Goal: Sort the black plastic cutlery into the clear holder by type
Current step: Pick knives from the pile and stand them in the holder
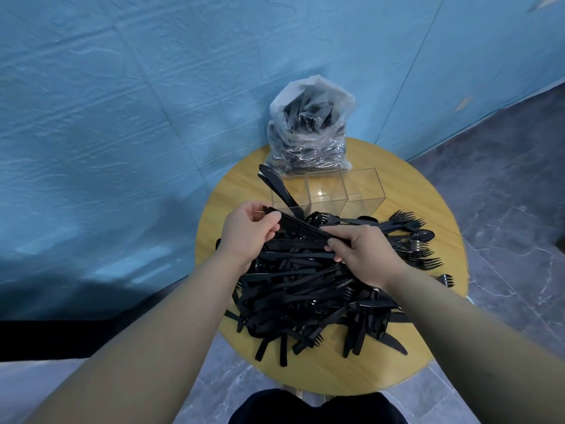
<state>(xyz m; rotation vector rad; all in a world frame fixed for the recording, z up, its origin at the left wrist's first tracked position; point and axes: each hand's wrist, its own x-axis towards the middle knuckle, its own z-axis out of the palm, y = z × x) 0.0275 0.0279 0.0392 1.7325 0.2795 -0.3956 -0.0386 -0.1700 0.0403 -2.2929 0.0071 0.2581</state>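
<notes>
Your left hand (248, 232) grips one end of a small bundle of black plastic knives (301, 228), thumb and fingers curled round the handles, while your right hand (363, 254) pinches the other end of the same bundle between thumb and curled fingers. You hold the bundle just above a large heap of loose black plastic cutlery (308, 289), knives, forks and spoons tangled together across the middle of the round yellow wooden table (333, 373). Behind the heap, on the far side of the table, stands the clear acrylic holder with three square compartments (328, 194). Its left compartment already has a few black knives (273, 182) standing tilted in it, their tips rising above the rim; the middle and right compartments show only bare clear walls. To the right of the heap a cluster of black plastic forks (420, 252) lies with tines fanned outward, a spoon among them. At the back edge of the table, touching the holder, a crumpled clear plastic bag (308, 130) full of more black cutlery leans against the blue wall (122, 117).
</notes>
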